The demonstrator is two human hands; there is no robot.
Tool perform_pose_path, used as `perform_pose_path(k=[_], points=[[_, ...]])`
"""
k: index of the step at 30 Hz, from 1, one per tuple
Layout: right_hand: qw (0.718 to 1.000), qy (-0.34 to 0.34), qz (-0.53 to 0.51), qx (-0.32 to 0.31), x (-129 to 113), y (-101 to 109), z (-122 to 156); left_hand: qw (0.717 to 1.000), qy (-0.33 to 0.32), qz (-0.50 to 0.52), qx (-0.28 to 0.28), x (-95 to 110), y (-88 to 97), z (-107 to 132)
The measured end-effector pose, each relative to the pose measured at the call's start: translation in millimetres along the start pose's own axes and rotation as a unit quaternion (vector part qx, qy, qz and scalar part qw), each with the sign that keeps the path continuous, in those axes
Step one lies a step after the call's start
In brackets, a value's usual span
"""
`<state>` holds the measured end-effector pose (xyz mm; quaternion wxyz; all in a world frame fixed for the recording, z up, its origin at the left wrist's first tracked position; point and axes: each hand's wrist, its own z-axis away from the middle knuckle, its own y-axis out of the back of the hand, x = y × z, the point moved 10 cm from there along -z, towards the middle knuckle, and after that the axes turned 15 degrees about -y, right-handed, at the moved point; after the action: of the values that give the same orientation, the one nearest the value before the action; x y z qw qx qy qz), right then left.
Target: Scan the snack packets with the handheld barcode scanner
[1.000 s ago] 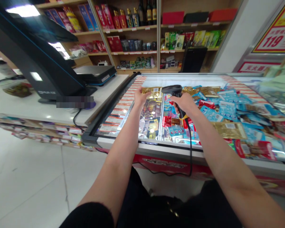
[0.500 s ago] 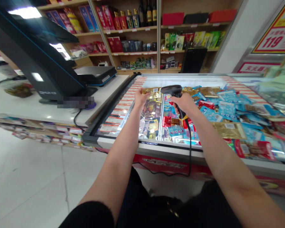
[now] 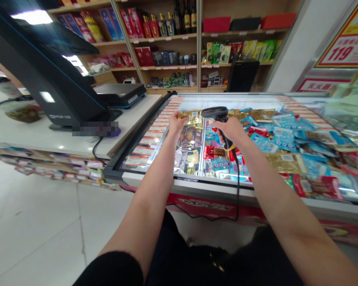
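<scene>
My left hand (image 3: 176,122) is closed on the left end of a gold snack packet (image 3: 194,116), whose white barcode label faces up. In my right hand (image 3: 231,129) is a black barcode scanner (image 3: 214,112), its fingers wrapped round the handle. The scanner head points left, close to the packet's right end. From the handle a black cable (image 3: 238,186) hangs down past the freezer's front edge. Under both hands is the glass-topped chest freezer (image 3: 155,180). Blue snack packets (image 3: 284,137) and a red packet (image 3: 209,152) lie to the right of the scanner and below it.
To the left, a white counter (image 3: 131,125) carries a black checkout machine (image 3: 74,91) and a weighing scale (image 3: 122,93). Shelves (image 3: 167,37) with bottles and boxes stand behind. A black panel (image 3: 244,75) rises beyond the freezer. The scanner cable loops low in front.
Hardly anything differs. The scanner and my right hand have shifted very slightly left; the gold packet stays in my left hand.
</scene>
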<state>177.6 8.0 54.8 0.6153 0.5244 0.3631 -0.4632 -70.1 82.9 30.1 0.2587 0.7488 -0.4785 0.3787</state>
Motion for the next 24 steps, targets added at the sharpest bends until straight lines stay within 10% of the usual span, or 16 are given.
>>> perform_pose_path(k=[12,19,24], points=[[0.996,-0.039,-0.075,0.04,9.2,35.2,15.1,0.983,0.142,0.115,-0.016,8.1,-30.6,31.2],[0.985,-0.033,-0.135,0.1,14.3,110.3,31.2,0.975,0.138,0.125,-0.118,45.2,-119.5,40.2],[0.972,-0.034,-0.178,0.147,22.2,155.5,48.1,0.96,-0.019,-0.069,-0.27,89.8,-188.0,54.7]])
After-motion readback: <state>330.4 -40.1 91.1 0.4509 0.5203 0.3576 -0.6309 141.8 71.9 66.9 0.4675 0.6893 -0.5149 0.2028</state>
